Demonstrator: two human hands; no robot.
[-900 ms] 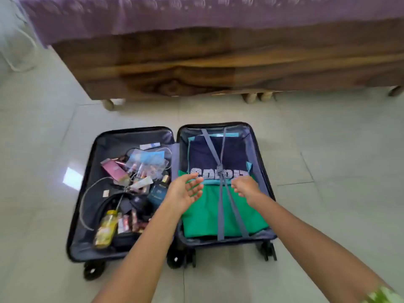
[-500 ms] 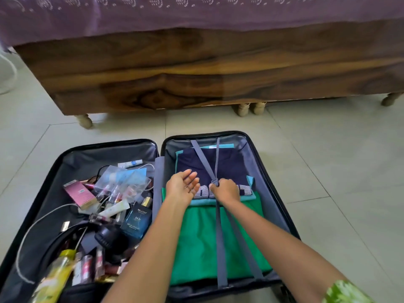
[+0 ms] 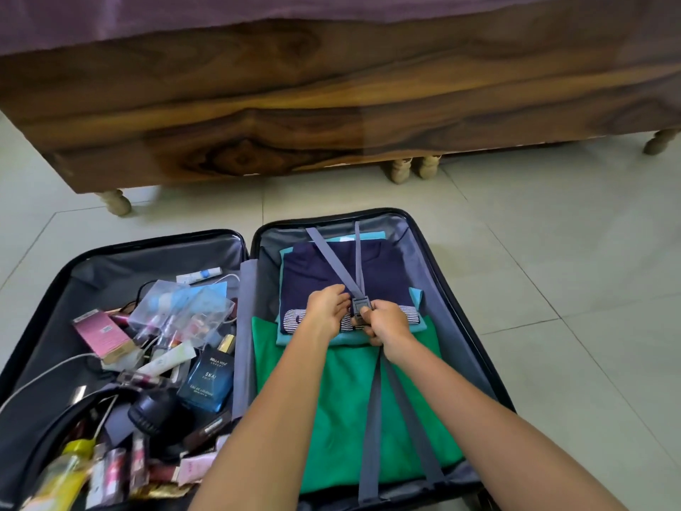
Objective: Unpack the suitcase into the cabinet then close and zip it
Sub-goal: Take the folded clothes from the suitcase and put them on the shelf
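A black suitcase (image 3: 457, 289) lies open flat on the tiled floor. Its right half holds a folded navy shirt (image 3: 320, 267) over a teal one and a green garment (image 3: 331, 400), crossed by grey straps (image 3: 370, 418) that meet at a dark buckle (image 3: 359, 305). My right hand (image 3: 387, 322) pinches the buckle's near side. At the buckle's left, my left hand (image 3: 326, 307) has its fingers curled on the strap. The left half is filled with toiletries, among them a blue perfume bottle (image 3: 208, 378) and a clear pouch (image 3: 180, 315).
A wooden bed frame (image 3: 331, 105) with turned legs and a purple cover stands just beyond the suitcase. A pink box (image 3: 101, 333), a yellow bottle (image 3: 66, 470), a white cable and a dark round item lie in the left half. Pale floor tiles extend right.
The camera has come closer to the suitcase. Both hands moved forward onto the strap buckle; the left, earlier open beside it, now curls on the strap.
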